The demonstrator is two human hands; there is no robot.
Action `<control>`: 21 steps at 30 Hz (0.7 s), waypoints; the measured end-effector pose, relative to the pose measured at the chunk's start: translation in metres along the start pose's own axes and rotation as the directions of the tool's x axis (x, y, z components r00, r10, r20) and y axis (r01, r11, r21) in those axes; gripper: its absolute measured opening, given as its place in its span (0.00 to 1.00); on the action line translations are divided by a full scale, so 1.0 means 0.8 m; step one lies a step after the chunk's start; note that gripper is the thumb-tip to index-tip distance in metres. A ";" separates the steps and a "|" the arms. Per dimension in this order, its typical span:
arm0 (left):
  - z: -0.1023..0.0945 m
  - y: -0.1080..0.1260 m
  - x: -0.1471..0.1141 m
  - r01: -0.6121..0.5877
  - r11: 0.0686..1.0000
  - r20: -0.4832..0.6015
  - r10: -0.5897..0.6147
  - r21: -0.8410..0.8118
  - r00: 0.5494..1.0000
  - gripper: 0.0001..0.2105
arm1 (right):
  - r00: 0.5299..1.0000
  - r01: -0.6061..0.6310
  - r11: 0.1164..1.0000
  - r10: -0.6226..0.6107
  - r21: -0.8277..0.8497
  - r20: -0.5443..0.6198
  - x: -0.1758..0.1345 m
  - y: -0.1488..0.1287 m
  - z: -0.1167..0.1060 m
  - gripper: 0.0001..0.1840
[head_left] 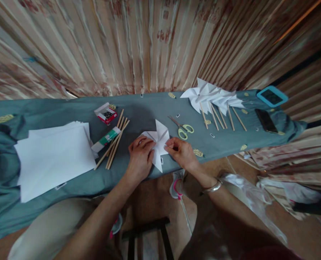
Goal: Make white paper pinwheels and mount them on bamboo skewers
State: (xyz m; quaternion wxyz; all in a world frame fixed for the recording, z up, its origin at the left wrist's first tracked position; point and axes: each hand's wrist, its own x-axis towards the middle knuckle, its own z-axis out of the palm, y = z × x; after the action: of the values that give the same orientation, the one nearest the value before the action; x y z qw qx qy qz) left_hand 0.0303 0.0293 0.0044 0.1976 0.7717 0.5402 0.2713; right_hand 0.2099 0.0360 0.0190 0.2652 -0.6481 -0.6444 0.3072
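A white paper pinwheel (158, 139) lies at the front of the cloth-covered table, its pointed blades spread out. My left hand (141, 157) rests on its left side, fingers curled over the blade and partly hiding it. At the right edge, my right hand (180, 151) pinches a blade between thumb and fingers. Just beyond my right hand are scissors (182, 130) with light green handles, their blades pointing away to the left. No stick shows on this pinwheel.
White paper sheets (55, 155) are stacked at left. Beside them lie a green-and-white tube (106, 139), wooden sticks (114, 148) and a small red-and-white box (106, 113). Finished pinwheels on sticks (210, 95), a dark phone (265, 120) and a blue-framed device (272, 96) are at right.
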 end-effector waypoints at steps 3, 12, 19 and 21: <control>0.000 0.002 0.000 -0.020 0.999 0.001 0.019 0.031 1.000 0.14 | 1.000 -0.024 1.000 0.024 -0.006 0.008 0.000 -0.002 0.000 0.03; 0.003 0.010 -0.002 -0.128 0.974 0.051 0.120 0.188 0.991 0.13 | 1.000 -0.025 1.000 0.025 -0.012 0.008 0.000 -0.005 0.000 0.02; 0.006 0.010 -0.002 -0.119 0.967 0.055 0.109 0.226 0.993 0.14 | 0.999 -0.044 0.999 0.044 -0.019 0.004 -0.001 -0.007 0.000 0.02; 0.006 0.010 -0.003 -0.120 0.968 0.054 0.110 0.222 0.992 0.15 | 0.999 -0.041 0.999 0.041 -0.022 0.004 0.000 -0.006 0.000 0.02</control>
State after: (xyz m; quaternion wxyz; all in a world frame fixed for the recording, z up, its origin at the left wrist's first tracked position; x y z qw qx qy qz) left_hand 0.0388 0.0244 0.0053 0.1041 0.8246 0.5176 0.2032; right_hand 0.2066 0.0358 0.0227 0.2504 -0.6633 -0.6349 0.3070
